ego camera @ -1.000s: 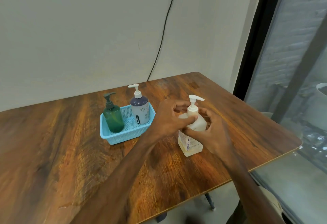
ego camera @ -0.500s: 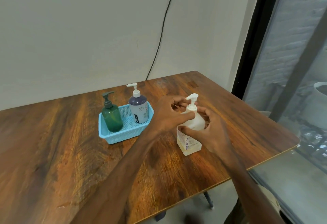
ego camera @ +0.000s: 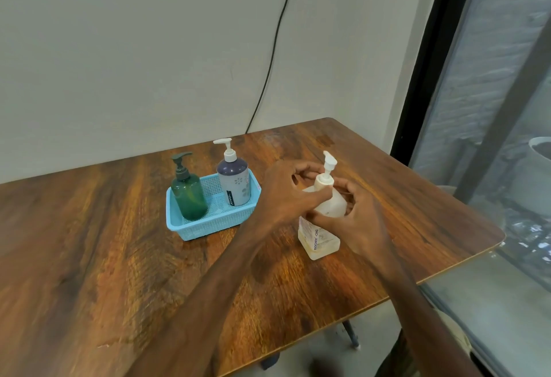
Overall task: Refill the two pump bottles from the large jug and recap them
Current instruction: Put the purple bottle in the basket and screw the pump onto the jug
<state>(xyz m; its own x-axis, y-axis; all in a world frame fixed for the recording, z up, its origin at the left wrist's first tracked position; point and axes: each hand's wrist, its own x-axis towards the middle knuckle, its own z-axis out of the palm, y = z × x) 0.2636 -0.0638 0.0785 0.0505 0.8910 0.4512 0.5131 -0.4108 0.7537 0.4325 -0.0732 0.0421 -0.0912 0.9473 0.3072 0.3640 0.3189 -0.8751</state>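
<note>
A large cream jug (ego camera: 320,239) with a white pump head (ego camera: 329,162) stands upright on the wooden table (ego camera: 89,257). My left hand (ego camera: 286,194) grips the collar of its pump, fingers curled around the neck. My right hand (ego camera: 354,221) wraps the jug's shoulder and holds the body. A green pump bottle (ego camera: 188,194) and a purple-grey pump bottle (ego camera: 234,181) with a white pump stand capped in a light blue basket (ego camera: 208,224) to the left of the jug.
The table's right edge (ego camera: 465,260) runs close behind the jug, with floor and a glass partition (ego camera: 489,108) beyond. A black cable (ego camera: 272,48) hangs down the wall behind the table.
The jug's pump nozzle has turned from pointing right to pointing away toward the wall, under my left hand. Both hands stay on the jug.
</note>
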